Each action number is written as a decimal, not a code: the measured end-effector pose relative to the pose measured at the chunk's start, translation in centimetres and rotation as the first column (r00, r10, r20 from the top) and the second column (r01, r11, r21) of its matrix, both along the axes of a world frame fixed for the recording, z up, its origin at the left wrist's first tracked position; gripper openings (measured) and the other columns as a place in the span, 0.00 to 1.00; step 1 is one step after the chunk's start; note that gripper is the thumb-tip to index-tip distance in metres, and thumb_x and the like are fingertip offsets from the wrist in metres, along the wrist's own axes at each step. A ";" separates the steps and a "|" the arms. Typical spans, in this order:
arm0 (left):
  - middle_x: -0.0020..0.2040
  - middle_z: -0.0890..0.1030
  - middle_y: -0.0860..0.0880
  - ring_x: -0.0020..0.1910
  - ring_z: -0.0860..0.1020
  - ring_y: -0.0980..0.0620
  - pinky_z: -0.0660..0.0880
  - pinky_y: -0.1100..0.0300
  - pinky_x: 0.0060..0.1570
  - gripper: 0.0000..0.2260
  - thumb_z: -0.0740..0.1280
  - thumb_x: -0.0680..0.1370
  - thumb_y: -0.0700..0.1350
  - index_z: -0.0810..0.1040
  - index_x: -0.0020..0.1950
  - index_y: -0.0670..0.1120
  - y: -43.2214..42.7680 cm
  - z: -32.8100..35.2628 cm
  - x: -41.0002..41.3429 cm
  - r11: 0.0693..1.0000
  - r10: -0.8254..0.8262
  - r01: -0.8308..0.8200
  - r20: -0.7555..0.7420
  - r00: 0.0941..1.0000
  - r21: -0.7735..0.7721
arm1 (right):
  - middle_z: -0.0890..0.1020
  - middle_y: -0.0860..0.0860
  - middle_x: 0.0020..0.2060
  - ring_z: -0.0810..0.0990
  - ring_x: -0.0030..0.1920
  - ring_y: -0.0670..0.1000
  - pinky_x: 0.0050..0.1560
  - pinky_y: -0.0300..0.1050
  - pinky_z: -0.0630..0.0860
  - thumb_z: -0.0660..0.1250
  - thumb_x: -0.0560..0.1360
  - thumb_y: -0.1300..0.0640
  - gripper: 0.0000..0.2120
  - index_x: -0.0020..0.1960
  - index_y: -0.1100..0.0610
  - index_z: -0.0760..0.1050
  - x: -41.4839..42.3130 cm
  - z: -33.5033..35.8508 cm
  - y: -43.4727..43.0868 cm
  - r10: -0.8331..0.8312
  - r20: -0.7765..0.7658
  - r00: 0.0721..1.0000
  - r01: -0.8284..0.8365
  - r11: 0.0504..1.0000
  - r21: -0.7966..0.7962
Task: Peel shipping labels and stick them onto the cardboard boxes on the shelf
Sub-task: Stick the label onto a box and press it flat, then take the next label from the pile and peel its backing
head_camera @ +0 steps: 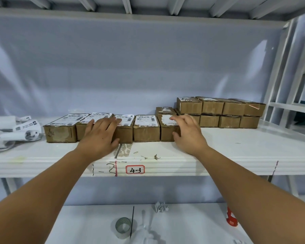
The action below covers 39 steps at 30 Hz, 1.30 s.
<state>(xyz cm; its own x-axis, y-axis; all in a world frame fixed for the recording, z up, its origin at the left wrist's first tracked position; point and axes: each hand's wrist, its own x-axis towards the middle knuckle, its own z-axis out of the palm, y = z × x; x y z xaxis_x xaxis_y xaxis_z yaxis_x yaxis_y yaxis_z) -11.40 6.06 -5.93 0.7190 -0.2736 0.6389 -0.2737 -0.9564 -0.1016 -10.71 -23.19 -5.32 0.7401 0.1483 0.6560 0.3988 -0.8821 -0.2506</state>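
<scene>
While five boxes stand in row at shelf front, left grip lies flat, fingers straight, across second and third, both labelled; right grip clasps unlabelled end box, thumb on front; label strips far left.

Bright, cool, even indoor light, faint soft shadows under each cardboard box, mild sheen on the white shelf, wide-angle bowing at the edges, slight overall softness

label print illegibly small
</scene>
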 end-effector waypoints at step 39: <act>0.59 0.72 0.41 0.52 0.76 0.37 0.71 0.50 0.49 0.15 0.63 0.76 0.49 0.73 0.60 0.44 18.5 -0.6 -2.0 0.774 0.556 -0.571 -0.137 0.820 -0.275 | 0.77 0.50 0.54 0.70 0.59 0.51 0.56 0.46 0.71 0.60 0.75 0.58 0.11 0.55 0.54 0.77 -1.5 -0.1 31.4 0.472 -0.118 0.874 -0.484 0.867 -0.120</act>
